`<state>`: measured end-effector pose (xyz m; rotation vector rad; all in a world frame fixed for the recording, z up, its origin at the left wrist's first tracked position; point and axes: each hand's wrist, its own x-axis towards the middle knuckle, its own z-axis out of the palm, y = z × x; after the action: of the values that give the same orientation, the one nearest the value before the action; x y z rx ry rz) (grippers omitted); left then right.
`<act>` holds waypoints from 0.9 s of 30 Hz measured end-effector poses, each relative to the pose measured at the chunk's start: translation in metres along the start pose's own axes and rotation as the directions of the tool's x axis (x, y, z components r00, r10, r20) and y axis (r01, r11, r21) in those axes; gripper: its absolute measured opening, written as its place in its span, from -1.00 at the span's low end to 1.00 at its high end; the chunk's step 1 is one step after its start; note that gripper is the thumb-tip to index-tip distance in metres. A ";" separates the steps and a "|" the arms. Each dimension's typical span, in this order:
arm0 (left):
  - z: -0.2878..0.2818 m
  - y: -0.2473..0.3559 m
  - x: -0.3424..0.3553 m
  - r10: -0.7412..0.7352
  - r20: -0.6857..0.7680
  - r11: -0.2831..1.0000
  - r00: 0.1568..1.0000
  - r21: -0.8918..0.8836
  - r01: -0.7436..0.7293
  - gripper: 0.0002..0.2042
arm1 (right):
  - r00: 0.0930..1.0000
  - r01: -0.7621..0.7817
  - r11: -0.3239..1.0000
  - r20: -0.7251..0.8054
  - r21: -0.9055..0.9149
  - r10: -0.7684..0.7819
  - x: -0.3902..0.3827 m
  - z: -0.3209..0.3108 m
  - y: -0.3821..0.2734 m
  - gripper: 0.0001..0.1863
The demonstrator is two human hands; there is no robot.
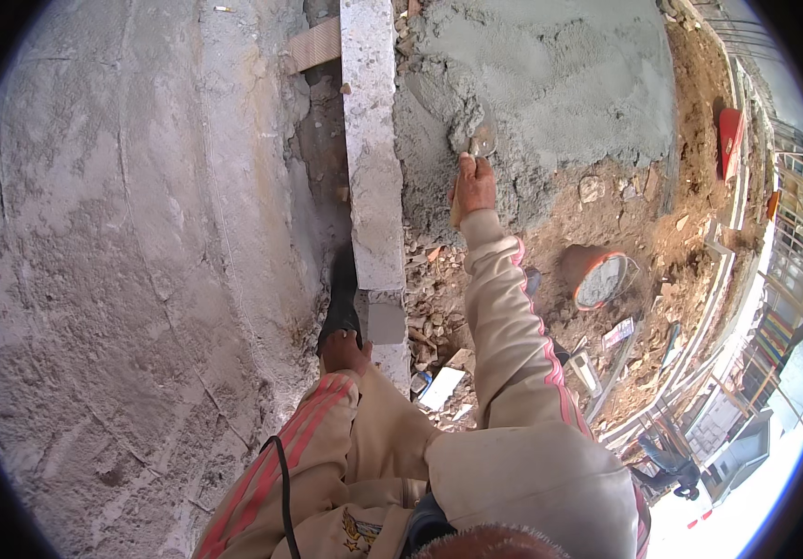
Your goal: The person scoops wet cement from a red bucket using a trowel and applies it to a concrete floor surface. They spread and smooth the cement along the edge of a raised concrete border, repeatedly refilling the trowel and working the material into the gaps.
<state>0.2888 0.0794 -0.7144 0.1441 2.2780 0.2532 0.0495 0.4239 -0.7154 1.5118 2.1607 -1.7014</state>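
Note:
My right hand (476, 191) is wrapped round the handle of a trowel. The trowel's blade (483, 142) is partly hidden by wet mortar and touches the edge of a fresh grey concrete layer (569, 74). A lump of mortar (462, 123) sits beside the blade. To its left runs a long pale concrete curb (371, 158). My left hand (344, 354) rests on my leg at the top of a black boot (341, 298), fingers apart and holding nothing. The boot stands in the gap left of the curb.
An orange bucket (580, 268) with grey material inside lies tilted on the dirt at right. Rubble (434, 307), a white slab (442, 388) and boards lie near my right arm. A rough concrete surface (141, 261) fills the left. A red object (729, 143) and another person (672, 466) are farther right.

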 end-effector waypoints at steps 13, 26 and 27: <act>-0.006 0.004 0.004 -0.011 -0.032 1.000 0.999 -0.015 0.010 -0.55 | 0.925 0.337 0.512 0.177 -0.790 -0.336 0.118 0.073 -0.113 -0.58; -0.008 0.003 0.002 -0.002 -0.085 1.000 0.996 -0.014 0.001 -0.56 | 0.805 0.579 0.317 0.464 -0.751 -0.371 0.097 0.010 -0.072 -0.54; -0.008 0.006 0.005 -0.002 -0.072 0.999 0.997 -0.048 -0.002 -0.57 | 0.786 0.593 0.293 0.461 -0.750 -0.412 0.113 0.016 -0.078 -0.54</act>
<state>0.2796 0.0845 -0.7113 0.1120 2.3412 0.3174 -0.0713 0.4911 -0.7227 0.3444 2.8236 -0.3753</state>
